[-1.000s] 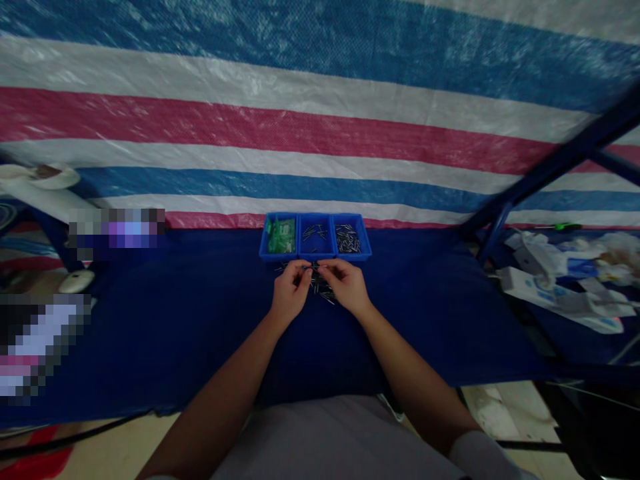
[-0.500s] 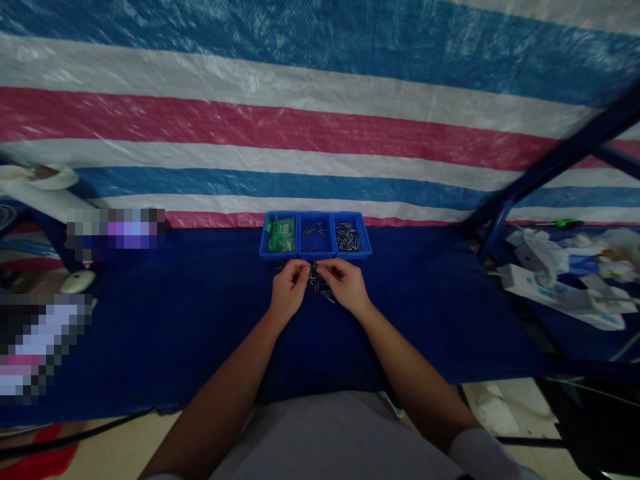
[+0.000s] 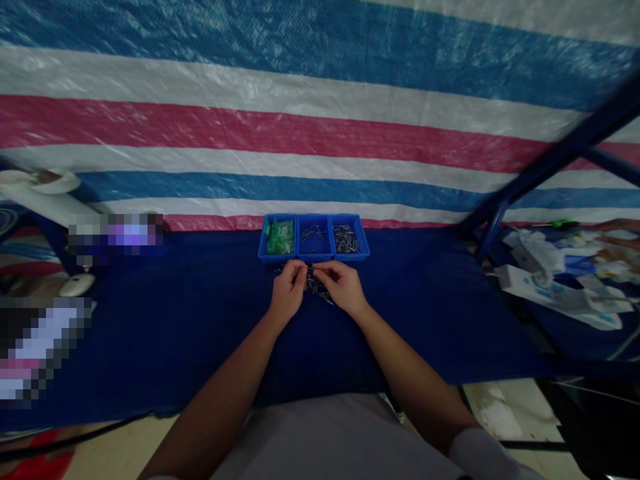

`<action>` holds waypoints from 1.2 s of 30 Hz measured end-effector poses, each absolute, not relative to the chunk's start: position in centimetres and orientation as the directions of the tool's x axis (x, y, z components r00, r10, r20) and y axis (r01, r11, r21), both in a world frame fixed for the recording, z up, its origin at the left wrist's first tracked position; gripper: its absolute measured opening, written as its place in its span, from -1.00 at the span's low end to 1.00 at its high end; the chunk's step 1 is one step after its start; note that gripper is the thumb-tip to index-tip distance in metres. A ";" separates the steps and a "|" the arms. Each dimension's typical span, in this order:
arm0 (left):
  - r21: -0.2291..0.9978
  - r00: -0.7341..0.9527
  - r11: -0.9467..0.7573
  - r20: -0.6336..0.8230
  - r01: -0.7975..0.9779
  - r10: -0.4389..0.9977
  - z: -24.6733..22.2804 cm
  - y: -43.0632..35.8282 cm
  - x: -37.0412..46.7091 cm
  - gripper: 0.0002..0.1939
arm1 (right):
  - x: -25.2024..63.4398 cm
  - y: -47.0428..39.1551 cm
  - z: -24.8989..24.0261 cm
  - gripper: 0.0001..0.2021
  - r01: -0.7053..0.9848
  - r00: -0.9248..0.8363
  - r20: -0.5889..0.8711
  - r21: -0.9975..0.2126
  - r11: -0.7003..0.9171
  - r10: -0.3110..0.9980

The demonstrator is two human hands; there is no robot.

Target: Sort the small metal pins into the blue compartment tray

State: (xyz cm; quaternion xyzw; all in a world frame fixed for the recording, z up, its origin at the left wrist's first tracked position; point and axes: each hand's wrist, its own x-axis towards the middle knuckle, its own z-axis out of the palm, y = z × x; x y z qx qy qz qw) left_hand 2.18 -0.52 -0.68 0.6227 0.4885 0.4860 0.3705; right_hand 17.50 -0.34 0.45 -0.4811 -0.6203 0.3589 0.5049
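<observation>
My left hand (image 3: pixel 289 287) and my right hand (image 3: pixel 342 283) meet fingertip to fingertip just in front of the bins, both pinched closed. A thin metal pin (image 3: pixel 310 269) seems to lie between their fingertips, though it is too small to make out well. Under and between the hands is a loose pile of dark metal pins (image 3: pixel 317 288). Right behind stand three joined blue bins: the left bin (image 3: pixel 262 247) has green and clear packets, the middle bin (image 3: pixel 315 257) a few pins, and the right bin (image 3: pixel 367 248) a heap of them.
A dark blue cloth (image 3: pixel 425 313) covers the table. At the right are a white box (image 3: pixel 545 297), plastic bags and another person's hand (image 3: pixel 620 228). A blue metal frame (image 3: pixel 495 227) slants up there. A white mouse-like object (image 3: pixel 77 285) lies left; a striped sheet (image 3: pixel 320 127) hangs behind.
My hands stay together over the pile, with only slight finger movement. Another person's hand has come into view at the right edge. The view has shifted slightly.
</observation>
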 end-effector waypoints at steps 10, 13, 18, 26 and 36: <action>0.920 0.065 -0.253 0.245 0.301 0.967 -0.7 -0.5 2.2 -0.77 | 17.6 -0.3 0.4 -0.82 0.235 -0.029 0.268 -0.935 0.267 0.963; 0.898 0.073 -0.264 0.255 0.353 0.964 -0.5 -0.6 2.1 -0.72 | 17.6 -0.3 0.5 -0.83 0.227 -0.024 0.268 -0.937 0.266 0.963; 0.900 0.053 -0.262 0.260 0.347 0.964 -0.5 -0.7 2.2 -0.74 | 17.7 -0.1 0.6 -0.83 0.216 -0.008 0.246 -0.946 0.242 0.969; 0.915 0.032 -0.262 0.265 0.305 0.964 -0.8 -0.5 2.3 -0.80 | 17.9 0.1 0.3 -0.80 0.168 0.008 0.208 -0.964 0.204 0.978; 0.905 0.027 -0.257 0.263 0.338 0.964 -0.4 -0.7 2.2 -0.72 | 17.8 -0.1 0.6 -0.79 0.183 -0.005 0.208 -0.961 0.205 0.978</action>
